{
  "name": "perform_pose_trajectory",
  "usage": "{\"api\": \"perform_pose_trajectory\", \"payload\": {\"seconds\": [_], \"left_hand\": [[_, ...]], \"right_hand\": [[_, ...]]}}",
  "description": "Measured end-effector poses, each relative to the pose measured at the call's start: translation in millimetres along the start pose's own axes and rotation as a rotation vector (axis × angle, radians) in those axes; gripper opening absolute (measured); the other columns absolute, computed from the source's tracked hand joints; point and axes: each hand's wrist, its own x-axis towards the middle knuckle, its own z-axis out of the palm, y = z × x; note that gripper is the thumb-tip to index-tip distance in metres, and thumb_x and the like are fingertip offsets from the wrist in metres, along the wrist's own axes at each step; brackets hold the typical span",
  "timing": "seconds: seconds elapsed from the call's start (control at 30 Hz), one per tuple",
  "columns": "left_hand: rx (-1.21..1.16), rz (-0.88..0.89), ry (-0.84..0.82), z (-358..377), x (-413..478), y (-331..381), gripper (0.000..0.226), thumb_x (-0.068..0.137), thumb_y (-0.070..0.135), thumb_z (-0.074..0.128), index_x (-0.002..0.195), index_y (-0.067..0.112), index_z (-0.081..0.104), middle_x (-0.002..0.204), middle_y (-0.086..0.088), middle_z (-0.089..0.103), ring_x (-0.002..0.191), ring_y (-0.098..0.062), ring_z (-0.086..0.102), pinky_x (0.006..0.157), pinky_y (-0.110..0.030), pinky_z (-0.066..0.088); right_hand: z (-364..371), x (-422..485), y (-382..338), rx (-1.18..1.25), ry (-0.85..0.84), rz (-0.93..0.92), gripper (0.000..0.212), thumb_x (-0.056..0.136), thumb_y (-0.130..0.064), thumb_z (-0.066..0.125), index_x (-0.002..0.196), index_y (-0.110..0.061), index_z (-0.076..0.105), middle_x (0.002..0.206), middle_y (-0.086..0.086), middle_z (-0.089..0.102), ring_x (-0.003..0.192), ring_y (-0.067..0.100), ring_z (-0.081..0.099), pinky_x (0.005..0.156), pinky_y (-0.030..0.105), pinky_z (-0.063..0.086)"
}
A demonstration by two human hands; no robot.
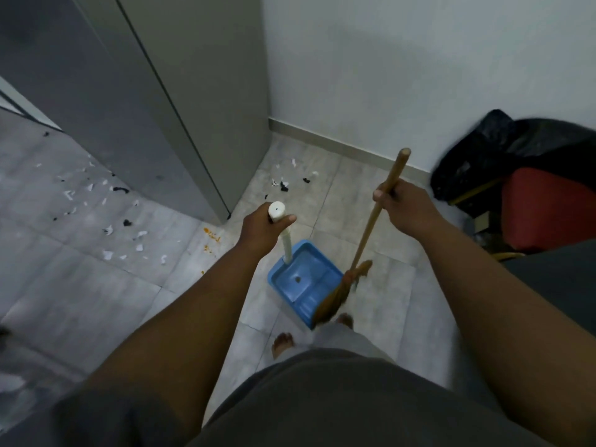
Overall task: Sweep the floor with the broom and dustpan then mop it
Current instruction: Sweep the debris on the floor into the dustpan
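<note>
Head view: left hand [264, 227] grips the dustpan [303, 279] by its handle, right hand [408, 209] the broom [367, 233], whose blurred bristles, perhaps touching its lip, could scatter the far scraps [283, 185].

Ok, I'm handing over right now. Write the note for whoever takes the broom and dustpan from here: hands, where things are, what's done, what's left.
Left hand: grips the dustpan's white handle; the blue dustpan is low in front of the feet.
Right hand: grips the broom stick; bristles at the dustpan's right edge.
Done: little; only one small dark bit lies in the pan.
Left: white and black scraps left of the grey cabinet, more scraps in the corner, orange crumbs by the cabinet's foot. Then mop; no mop in view.
</note>
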Motion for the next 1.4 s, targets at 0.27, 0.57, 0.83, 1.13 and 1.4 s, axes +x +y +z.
{"api": "perform_pose_trajectory", "payload": {"seconds": [0.27, 0.57, 0.83, 1.13, 1.4], "left_hand": [[0.014, -0.051, -0.01, 20.2, 59.6, 10.9, 0.035, 0.081, 0.045, 0.077, 0.104, 0.024, 0.062, 0.089, 0.013, 0.06, 0.077, 0.004, 0.051, 0.062, -0.016, 0.039], [0.064, -0.13, 0.062, 67.3, 124.7, 45.6, 0.033, 0.082, 0.042, 0.076, 0.1, 0.018, 0.062, 0.09, 0.007, 0.062, 0.076, -0.004, 0.052, 0.06, -0.017, 0.037], [0.049, -0.237, 0.217, 103.9, 156.4, 73.2, 0.033, 0.083, 0.045, 0.074, 0.102, 0.022, 0.061, 0.087, 0.012, 0.058, 0.076, -0.004, 0.051, 0.06, -0.018, 0.037], [0.001, -0.339, 0.358, 122.4, 192.8, 81.9, 0.036, 0.079, 0.047, 0.077, 0.097, 0.023, 0.058, 0.085, 0.012, 0.056, 0.078, -0.009, 0.052, 0.059, -0.018, 0.036], [-0.092, -0.433, 0.363, 116.1, 250.8, 79.5, 0.037, 0.077, 0.042, 0.081, 0.101, 0.021, 0.062, 0.095, 0.004, 0.062, 0.087, -0.015, 0.056, 0.062, -0.018, 0.038]], "right_hand": [[-4.4, 60.4, 12.9, 0.017, 0.005, -0.005, 0.026, 0.098, -0.043, 0.05, 0.104, -0.022, 0.063, 0.095, -0.002, 0.065, 0.081, 0.011, 0.054, 0.065, 0.022, 0.035], [-49.5, 163.9, 34.8, 0.016, 0.003, -0.122, 0.031, 0.097, -0.046, 0.05, 0.1, -0.019, 0.064, 0.094, 0.001, 0.068, 0.082, 0.014, 0.058, 0.072, 0.026, 0.039], [-102.0, 238.4, 33.7, 0.212, 0.06, -0.235, 0.034, 0.092, -0.051, 0.055, 0.095, -0.019, 0.066, 0.088, 0.002, 0.069, 0.078, 0.02, 0.068, 0.077, 0.042, 0.057], [-134.3, 303.8, 11.2, 0.553, 0.171, -0.25, 0.03, 0.089, -0.049, 0.062, 0.093, -0.02, 0.065, 0.085, 0.003, 0.067, 0.054, 0.017, 0.07, 0.053, 0.041, 0.059], [-155.8, 369.9, -3.8, 0.848, 0.019, -0.108, 0.021, 0.093, -0.015, 0.049, 0.1, 0.0, 0.062, 0.101, 0.02, 0.066, 0.08, 0.037, 0.073, 0.073, 0.046, 0.06]]}}
